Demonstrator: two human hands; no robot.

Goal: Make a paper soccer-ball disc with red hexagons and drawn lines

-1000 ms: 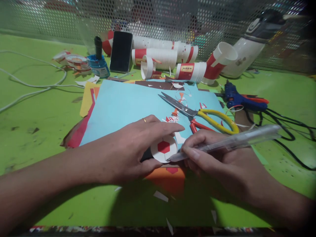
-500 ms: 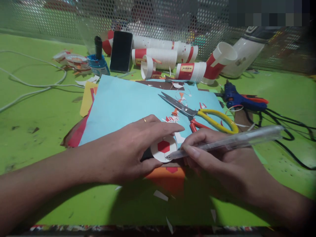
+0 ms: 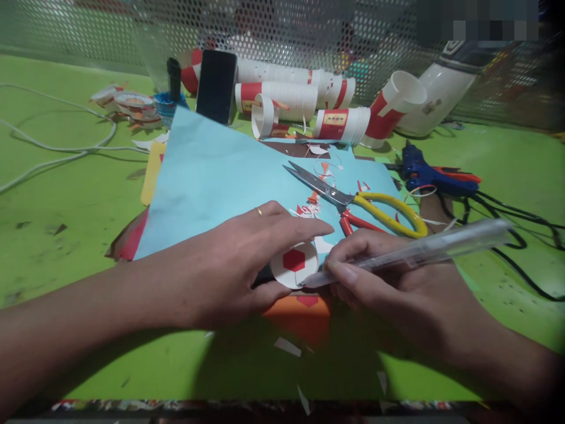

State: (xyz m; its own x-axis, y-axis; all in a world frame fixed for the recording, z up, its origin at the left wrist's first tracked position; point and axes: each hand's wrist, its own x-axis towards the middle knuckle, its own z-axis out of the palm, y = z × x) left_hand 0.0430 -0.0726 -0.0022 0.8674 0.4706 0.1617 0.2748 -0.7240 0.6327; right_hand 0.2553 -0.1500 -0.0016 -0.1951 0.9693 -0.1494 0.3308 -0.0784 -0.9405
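Right grip (image 3: 392,288) holds one pen (image 3: 435,241), left grip (image 3: 233,262) one white disc (image 3: 294,262).

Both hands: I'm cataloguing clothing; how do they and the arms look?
Left hand: ungloved, thin gold ring on one finger. Right hand: no glove or ring visible. The left forearm shows no sleeve; the right forearm ends too dark to tell.

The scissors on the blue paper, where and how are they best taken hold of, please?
Probably by the yellow handle, from the near right: its open loop lies that way, the blades point away to the far left, and the right hand partly covers the red handle.
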